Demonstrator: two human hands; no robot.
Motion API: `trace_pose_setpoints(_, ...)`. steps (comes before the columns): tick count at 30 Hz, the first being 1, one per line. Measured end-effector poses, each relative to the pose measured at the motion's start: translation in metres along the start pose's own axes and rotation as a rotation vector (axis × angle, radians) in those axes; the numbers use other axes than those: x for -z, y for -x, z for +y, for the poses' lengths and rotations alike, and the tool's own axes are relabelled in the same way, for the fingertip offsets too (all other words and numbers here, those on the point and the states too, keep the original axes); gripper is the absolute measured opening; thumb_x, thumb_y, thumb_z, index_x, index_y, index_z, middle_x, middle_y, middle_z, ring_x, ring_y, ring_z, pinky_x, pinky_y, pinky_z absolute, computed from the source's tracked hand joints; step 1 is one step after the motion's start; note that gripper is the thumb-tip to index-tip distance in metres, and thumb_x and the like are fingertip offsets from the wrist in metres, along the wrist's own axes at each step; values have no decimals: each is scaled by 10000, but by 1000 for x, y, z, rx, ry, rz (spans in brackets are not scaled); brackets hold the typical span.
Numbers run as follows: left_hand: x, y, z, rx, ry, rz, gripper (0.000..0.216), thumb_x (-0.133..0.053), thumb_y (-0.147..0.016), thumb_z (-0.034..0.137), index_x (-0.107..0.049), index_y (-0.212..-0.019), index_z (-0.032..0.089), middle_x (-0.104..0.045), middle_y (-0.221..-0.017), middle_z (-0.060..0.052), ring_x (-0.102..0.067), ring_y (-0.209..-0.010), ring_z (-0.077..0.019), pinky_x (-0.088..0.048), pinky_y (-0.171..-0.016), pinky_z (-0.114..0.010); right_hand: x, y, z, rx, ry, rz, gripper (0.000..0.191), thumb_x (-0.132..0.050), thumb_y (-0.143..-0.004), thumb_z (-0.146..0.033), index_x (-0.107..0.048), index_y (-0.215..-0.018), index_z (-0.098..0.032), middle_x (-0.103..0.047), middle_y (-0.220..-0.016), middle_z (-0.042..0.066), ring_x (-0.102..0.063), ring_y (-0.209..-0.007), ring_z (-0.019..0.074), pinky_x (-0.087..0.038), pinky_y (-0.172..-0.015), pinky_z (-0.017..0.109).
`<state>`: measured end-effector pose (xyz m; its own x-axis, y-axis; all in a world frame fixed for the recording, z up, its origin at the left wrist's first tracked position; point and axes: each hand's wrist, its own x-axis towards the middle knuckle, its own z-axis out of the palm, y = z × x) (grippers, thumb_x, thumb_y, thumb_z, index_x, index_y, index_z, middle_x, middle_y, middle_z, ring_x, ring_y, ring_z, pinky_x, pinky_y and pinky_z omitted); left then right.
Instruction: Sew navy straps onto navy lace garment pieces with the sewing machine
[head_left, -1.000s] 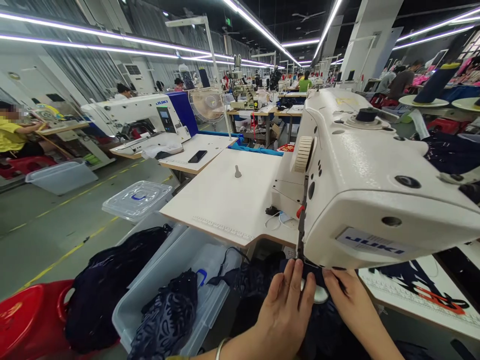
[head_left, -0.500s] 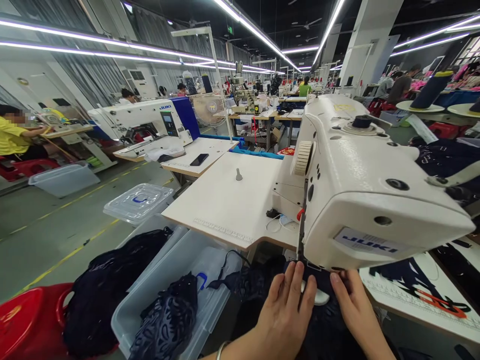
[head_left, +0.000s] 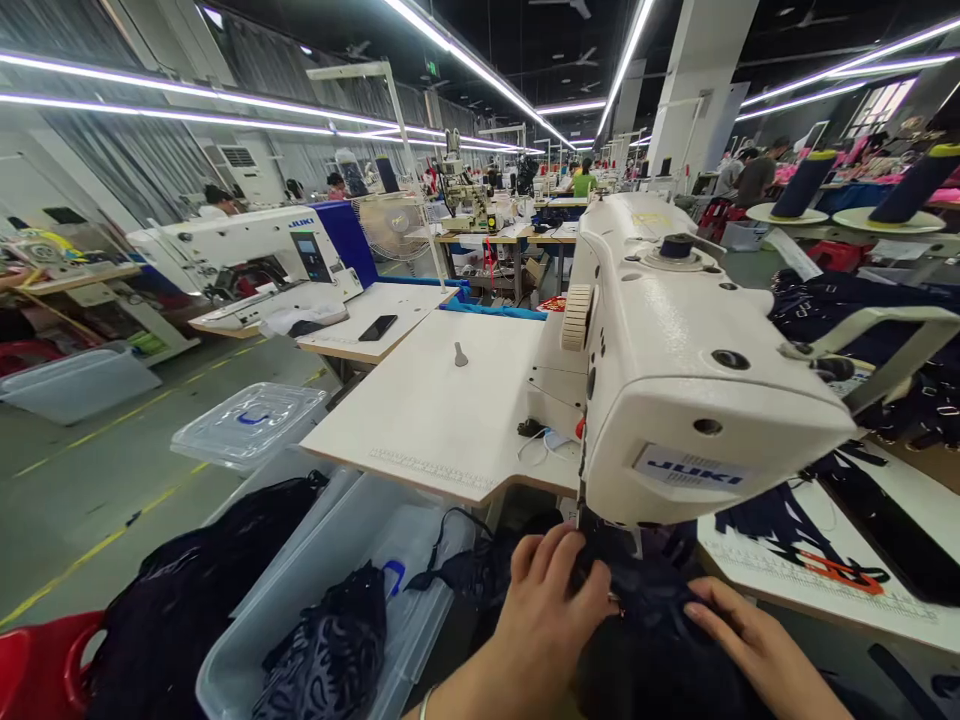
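Observation:
Dark navy lace fabric (head_left: 645, 600) lies under the head of a white Juki sewing machine (head_left: 675, 370) at the front edge of the table. My left hand (head_left: 551, 600) rests on the fabric just left of the needle area, fingers curled and pinching the cloth. My right hand (head_left: 750, 645) lies flat on the fabric to the right, fingers stretched out. The needle itself is hidden behind the machine head and the cloth.
A white table (head_left: 450, 400) extends left of the machine. Clear plastic bins (head_left: 330, 540) with dark lace pieces stand on the floor at my left, beside a red stool (head_left: 45, 660). Thread cones (head_left: 806, 180) stand at the right. Other machines and people fill the hall behind.
My left hand has gone from flat to curled, gripping the fabric. My right hand has slid back toward me. The view has shifted slightly right.

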<state>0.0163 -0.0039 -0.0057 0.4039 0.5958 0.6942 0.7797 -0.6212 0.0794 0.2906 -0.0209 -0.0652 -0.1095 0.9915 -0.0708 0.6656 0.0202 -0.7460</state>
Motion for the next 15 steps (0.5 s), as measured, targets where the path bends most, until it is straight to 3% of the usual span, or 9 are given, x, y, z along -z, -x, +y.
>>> trace_pose_setpoints(2, 9, 0, -14, 19, 84, 88, 195, -442, -967, 183, -608, -869, 214, -661, -867, -11, -633, -941, -142, -373, -858, -302, 18, 8, -24, 5, 7, -47, 282, -493, -884, -505, -620, -857, -255, -662, -712, -23, -658, -668, 160, -517, -609, 190)
trace_pose_setpoints(5, 21, 1, -47, 93, -12, 203, 223, -417, -912, 52, -579, -873, 201, -651, -852, -12, -630, -826, -126, -378, -803, -303, 29, 12, -67, 125, 16, -7, 236, -442, -935, -447, -590, -950, -263, -666, -804, -14, -659, -752, 154, -511, -630, 179)
trace_pose_setpoints(7, 25, 2, -68, 157, -97, 224, 208, -440, -894, 36, -586, -905, 183, -648, -882, -45, -618, -858, -164, -356, -837, -348, 22, 5, -92, 240, 62, 91, 199, -416, -965, -378, -561, -1029, -258, -674, -913, 11, -659, -839, 161, -514, -689, 199)
trace_pose_setpoints(10, 26, 1, -80, 204, -164, 193, 222, -430, -901, 44, -607, -982, 148, -654, -958, -101, -604, -956, -215, -348, -883, -383, 0, -16, -116, 473, 222, 218, 206, -386, -981, -289, -565, -906, -218, -647, -807, 34, -639, -743, 185, -507, -658, 279)
trace_pose_setpoints(12, 25, 1, -72, 95, -164, 102, 282, -398, -928, 71, -597, -1118, 133, -639, -1120, -132, -565, -1093, -225, -352, -938, -378, -14, -29, -123, 556, 388, 338, 261, -368, -979, -247, -552, -799, -203, -627, -727, 48, -625, -691, 218, -487, -623, 334)
trace_pose_setpoints(15, 24, -1, -45, -321, -140, -131, 357, -392, -978, 162, -521, -1308, 206, -515, -1377, -49, -418, -1288, -190, -287, -1054, -351, -24, -37, -122, 549, 546, 458, 275, -362, -974, -226, -547, -773, -200, -632, -711, 65, -623, -691, 255, -470, -642, 392)
